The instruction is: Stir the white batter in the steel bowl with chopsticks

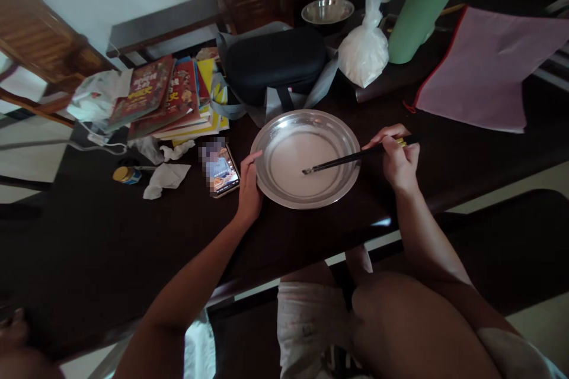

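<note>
Metal plate (267, 148) sits on the dark table (133, 237), near the front edge, with whitish liquid in it. Behind it lie a black case (275, 62), a white bag (364, 53) and a stack of books (169, 95). Left hand (249, 189) rests open against the plate's left rim. Just beside that hand lies a phone (221, 170). Right hand (400, 157) grips black chopsticks (347, 160), their tips in the liquid.

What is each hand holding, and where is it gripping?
Right hand holds dark chopsticks by their upper end; left hand steadies the metal plate at its left rim.
</note>
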A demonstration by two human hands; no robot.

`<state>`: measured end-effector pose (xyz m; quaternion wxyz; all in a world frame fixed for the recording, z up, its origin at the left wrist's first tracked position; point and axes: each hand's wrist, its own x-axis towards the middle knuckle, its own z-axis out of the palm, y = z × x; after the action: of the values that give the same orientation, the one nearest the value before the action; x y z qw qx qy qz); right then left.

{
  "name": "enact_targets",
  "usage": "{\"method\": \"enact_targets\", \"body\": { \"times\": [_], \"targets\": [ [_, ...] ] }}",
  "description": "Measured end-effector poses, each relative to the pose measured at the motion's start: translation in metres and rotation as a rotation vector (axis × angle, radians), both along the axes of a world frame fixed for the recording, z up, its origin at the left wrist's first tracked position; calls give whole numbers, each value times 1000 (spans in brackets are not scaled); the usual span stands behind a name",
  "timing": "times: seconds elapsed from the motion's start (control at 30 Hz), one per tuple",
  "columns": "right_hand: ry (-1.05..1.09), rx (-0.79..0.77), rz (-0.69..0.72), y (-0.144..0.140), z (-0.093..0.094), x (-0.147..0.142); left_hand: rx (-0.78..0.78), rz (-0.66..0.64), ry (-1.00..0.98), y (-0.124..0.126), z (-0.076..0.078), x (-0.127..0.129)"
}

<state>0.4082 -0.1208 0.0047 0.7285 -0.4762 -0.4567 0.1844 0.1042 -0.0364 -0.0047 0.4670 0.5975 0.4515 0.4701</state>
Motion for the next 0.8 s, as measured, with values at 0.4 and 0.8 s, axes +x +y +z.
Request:
{"method": "enact_targets", "body": {
  "times": [0.4,0.8],
  "targets": [
    [-36,-57,37,-2,1,-1,36,-14,17,0,-3,-1],
    [-33,-96,61,-3,3,-2,28,-9,5,1,-4,-1]
  ]
}}
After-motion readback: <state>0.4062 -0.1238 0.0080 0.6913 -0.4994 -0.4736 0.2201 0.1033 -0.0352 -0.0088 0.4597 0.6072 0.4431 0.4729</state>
